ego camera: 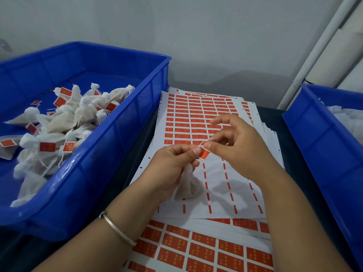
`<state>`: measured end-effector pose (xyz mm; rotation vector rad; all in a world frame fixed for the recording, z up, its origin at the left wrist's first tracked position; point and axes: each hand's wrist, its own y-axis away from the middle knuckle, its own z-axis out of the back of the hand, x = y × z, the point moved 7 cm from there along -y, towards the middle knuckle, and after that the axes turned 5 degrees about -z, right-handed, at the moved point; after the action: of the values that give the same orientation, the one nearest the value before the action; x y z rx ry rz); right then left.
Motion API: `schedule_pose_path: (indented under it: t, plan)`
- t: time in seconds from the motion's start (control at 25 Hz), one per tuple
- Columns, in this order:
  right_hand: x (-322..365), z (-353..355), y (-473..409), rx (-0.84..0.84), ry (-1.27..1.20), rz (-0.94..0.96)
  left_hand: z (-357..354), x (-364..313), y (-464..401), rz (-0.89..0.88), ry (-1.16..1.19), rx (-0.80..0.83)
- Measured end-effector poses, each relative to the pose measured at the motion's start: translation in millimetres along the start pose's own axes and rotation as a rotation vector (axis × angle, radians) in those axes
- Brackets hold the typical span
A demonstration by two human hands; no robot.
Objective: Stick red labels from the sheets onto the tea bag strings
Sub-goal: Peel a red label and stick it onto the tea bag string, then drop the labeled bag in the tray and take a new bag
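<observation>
Fingers [196, 151] of the left hand [172, 163] and the right hand [235, 142] pinch a red label [204, 154] onto one tea bag [188, 185] above the sheets [196, 118]. Many labelled bags [64, 122] fill the left blue bin [121, 122]. More labels wait.

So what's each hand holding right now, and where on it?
The left hand grips the tea bag by its gathered neck and pinches the red label. The right hand pinches the string just above that label.

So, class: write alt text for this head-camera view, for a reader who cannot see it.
Two hands fold a red label onto a tea bag string, above label sheets. A blue bin of labelled bags sits left.
</observation>
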<state>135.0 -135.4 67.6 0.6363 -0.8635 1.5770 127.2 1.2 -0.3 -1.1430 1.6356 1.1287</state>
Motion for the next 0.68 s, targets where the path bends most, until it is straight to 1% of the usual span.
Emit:
schedule_pose_path:
  t: [0.08,0.24,0.4,0.48,0.56,0.68]
  plan:
    - [-2.5,-5.6,0.2,0.066,-0.024,-0.032,2.5,-4.9,1.0,-0.057,-0.059,-0.058]
    - [-3.8,-7.0,1.0,0.018,-0.108,-0.074,6.4,-16.7,1.1,-0.138,-0.227,-0.122]
    - [10.5,-10.0,5.8,-0.052,-0.143,-0.023,8.9,-45.9,3.8,-0.245,-0.593,-0.083]
    - [22.7,-9.8,11.2,-0.111,-0.175,0.02,8.5,-63.6,11.0,-0.327,-0.728,-0.076]
    - [32.5,-7.8,17.7,-0.162,-0.266,0.027,7.7,-84.5,20.0,-0.417,-0.776,-0.098]
    - [34.1,-12.8,27.1,-0.161,-0.408,-0.04,19.6,-130.4,36.2,-0.547,-0.705,-0.221]
